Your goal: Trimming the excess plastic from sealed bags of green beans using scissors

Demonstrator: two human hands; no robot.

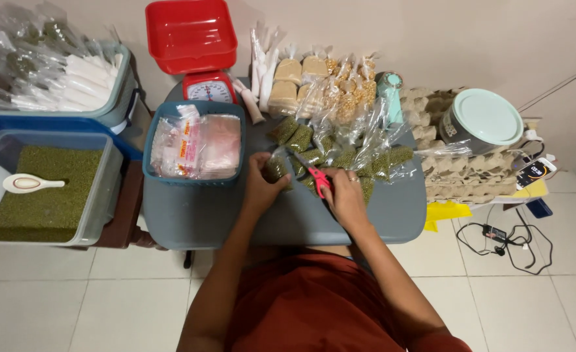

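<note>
My left hand [262, 186] grips a small clear bag of green beans [276, 168] over the grey table [190, 215]. My right hand [345, 195] holds scissors with pink handles [314, 175], their blades pointing up-left toward the top of that bag. Just beyond my hands lie several more filled bags of green beans [347, 156]. A ring shows on my right hand.
A blue basket of plastic bags [193, 140] stands left of my hands. Behind are a red kitchen scale [193, 45] and bags of tan grains [320, 81]. A tub of green beans with a white scoop [43, 192] sits far left. Egg trays, a lidded tin [480, 120], a phone and cables lie right.
</note>
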